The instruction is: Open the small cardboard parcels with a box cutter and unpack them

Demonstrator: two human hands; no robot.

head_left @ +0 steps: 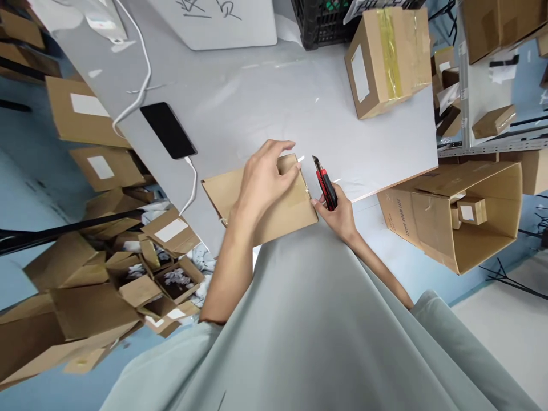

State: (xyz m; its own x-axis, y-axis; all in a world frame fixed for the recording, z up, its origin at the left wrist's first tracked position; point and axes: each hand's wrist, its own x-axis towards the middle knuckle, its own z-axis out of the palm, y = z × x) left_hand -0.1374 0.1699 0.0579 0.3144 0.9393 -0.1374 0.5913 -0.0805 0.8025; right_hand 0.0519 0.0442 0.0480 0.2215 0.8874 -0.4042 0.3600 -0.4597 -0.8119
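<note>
Flat, rectangular brown cardboard box (pixel 295 212) at the near edge of the glossy grey table (pixel 257 103), under your left hand (pixel 266 176).
Your 2 hands are apart: the left rests over the box, fingers spread toward its right end, while your right hand (pixel 341 218) is closed around a red-and-black utility knife (pixel 327 187), blade pointing away from you, just beside that end. To the left lies a black rectangular smartphone (pixel 168 130) with a white cable (pixel 195 185) plugged in. Farther off, right, a yellow-taped brown carton (pixel 387 63) sits near a black plastic crate (pixel 319 25). Beyond the table's right side, a large open brown carton (pixel 422 220) holds small brown boxes (pixel 471 210).
</note>
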